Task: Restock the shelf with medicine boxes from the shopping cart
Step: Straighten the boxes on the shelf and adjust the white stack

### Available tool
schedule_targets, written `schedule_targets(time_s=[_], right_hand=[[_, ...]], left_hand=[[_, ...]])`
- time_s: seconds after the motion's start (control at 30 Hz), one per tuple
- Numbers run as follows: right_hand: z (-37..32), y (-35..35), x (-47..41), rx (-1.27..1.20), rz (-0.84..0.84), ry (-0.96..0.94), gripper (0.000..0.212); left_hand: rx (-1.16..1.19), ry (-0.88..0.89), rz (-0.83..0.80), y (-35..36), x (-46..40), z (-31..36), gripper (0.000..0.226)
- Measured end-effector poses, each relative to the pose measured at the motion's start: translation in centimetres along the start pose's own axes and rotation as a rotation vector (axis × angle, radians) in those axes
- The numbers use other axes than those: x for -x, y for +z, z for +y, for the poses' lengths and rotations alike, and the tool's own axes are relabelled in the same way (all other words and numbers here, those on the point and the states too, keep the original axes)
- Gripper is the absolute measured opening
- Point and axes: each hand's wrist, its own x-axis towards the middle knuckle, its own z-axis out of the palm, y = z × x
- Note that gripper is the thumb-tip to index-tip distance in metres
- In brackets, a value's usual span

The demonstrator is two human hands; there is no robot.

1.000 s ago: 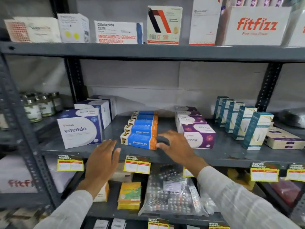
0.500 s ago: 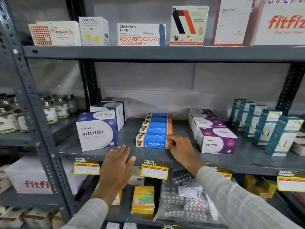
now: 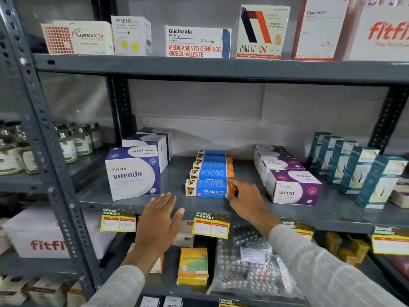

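A row of several blue-and-orange Vivalyn EF boxes [image 3: 213, 166] lies in the middle of the grey shelf [image 3: 332, 216]. The front Vivalyn EF box [image 3: 207, 189] sits near the shelf's front edge. My right hand [image 3: 247, 200] has its fingertips closed on that box's orange right end. My left hand [image 3: 158, 222] hovers flat and empty in front of the shelf edge, fingers apart, between the Vitendo box [image 3: 132, 173] and the Vivalyn row. No shopping cart is in view.
Purple Virest boxes [image 3: 292, 187] stand right of the row, with teal boxes [image 3: 358, 169] beyond them. Yellow price tags [image 3: 210, 224] hang on the shelf edge. A bag of blister packs [image 3: 247, 269] lies on the shelf below. Jars [image 3: 73, 142] fill the left bay behind a steel upright [image 3: 44, 134].
My right hand slid from on top of the front Vivalyn box to its orange right end. The view came closer to the shelf and shifted left. My left hand stayed open.
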Motion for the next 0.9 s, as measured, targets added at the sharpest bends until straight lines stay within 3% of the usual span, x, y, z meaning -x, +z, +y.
schedule_targets(time_s=[0.07,0.17,0.27,0.33,0.4,0.5,0.67,0.9], right_hand=[[-0.9,0.4,0.3,0.077,0.079,-0.058,0.052],[-4.0,1.9,0.4,0.041,0.215,-0.194,0.045],[-9.2,4.0,0.3,-0.129,0.145,-0.238,0.042],[-12.6,5.8,-0.5,-0.315,-0.030,-0.142,0.054],[-15.3,7.5,-1.3,-0.475,-0.208,0.006,0.074],[-17.8,9.4,-2.3,-0.525,-0.326,0.081,0.084],[-19.9,11.8,-2.4,-0.654,-0.280,0.109,0.073],[-21.3,14.0,-2.0,-0.755,-0.209,0.100,0.066]], left_hand=[[0.190,-0.074,0.083,-1.7,0.5,-0.5,0.051],[0.431,-0.232,0.395,-4.6,1.3,-2.6,0.034],[0.549,-0.403,0.556,-7.6,0.8,-5.2,0.033],[0.627,-0.494,0.488,-8.8,-0.3,-7.6,0.040],[0.815,-0.526,0.290,-9.8,-1.6,-9.2,0.049],[1.090,-0.503,0.081,-10.5,-3.5,-10.3,0.049],[1.162,-0.470,-0.069,-12.1,-6.0,-11.0,0.057],[1.215,-0.486,-0.153,-11.7,-8.0,-14.0,0.074]])
